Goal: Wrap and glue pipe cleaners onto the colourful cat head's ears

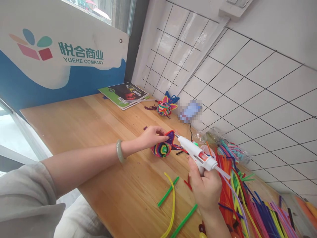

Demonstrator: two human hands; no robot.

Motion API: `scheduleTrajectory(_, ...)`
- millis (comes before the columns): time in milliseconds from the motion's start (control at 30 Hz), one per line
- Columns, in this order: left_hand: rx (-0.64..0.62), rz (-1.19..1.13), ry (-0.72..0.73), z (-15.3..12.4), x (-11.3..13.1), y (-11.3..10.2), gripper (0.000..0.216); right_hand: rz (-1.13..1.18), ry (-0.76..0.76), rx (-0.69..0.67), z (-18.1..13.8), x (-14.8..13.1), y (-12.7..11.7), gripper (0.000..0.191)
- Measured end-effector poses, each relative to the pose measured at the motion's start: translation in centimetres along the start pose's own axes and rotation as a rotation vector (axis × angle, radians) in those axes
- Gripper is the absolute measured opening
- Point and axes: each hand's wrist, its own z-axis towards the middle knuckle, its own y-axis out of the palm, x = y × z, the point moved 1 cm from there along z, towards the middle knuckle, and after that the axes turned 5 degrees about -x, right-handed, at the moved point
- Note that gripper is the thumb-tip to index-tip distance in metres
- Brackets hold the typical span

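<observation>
My left hand (154, 136) pinches a purple ear piece with a red edge (170, 136), thumb and fingertips closed on it. Just below it a round ball wrapped in rainbow-coloured pipe cleaners (162, 149) rests on the table, with a green and black ring pattern on its side. In my right hand (205, 185) is a white glue gun (194, 148), fingers wrapped round its handle. The gun's nozzle points left and is at the edge of the ear piece; whether they touch I cannot tell. A glue stick (223, 172) sticks out of its back end.
Yellow (172, 201) and green pipe cleaners (168, 191) lie on the wooden table (119, 178). A large pile of coloured pipe cleaners (230, 185) spreads along the right. Against the wall are a finished-looking eared ball (164, 107), a blurred phone-like object (190, 111) and a book (123, 94).
</observation>
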Motion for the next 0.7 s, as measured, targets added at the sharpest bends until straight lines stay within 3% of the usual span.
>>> scheduleTrajectory(133,-0.003,-0.008,-0.028,-0.1,0.3,0.0,0.021,0.330,0.291,-0.165,0.3,0.1,-0.5,0.031)
scheduleTrajectory(233,-0.002,-0.008,-0.034,-0.1,0.4,0.1,0.020,0.440,0.373,-0.183,0.7,0.4,-0.7,0.034)
scheduleTrajectory(333,0.000,-0.011,-0.019,0.0,0.3,0.1,0.018,0.397,0.373,-0.178,0.7,0.7,-0.5,0.034)
scheduleTrajectory(433,-0.009,-0.007,0.008,0.0,0.2,0.1,0.019,0.225,0.277,-0.138,0.4,0.7,-0.1,0.031)
scheduleTrajectory(600,-0.034,-0.030,0.030,-0.1,0.2,0.2,0.019,-0.083,-0.106,-0.052,0.1,0.2,0.7,0.023)
scheduleTrajectory(700,-0.058,-0.054,0.037,-0.1,0.0,0.3,0.019,-0.188,-0.244,-0.027,0.0,0.3,1.1,0.022)
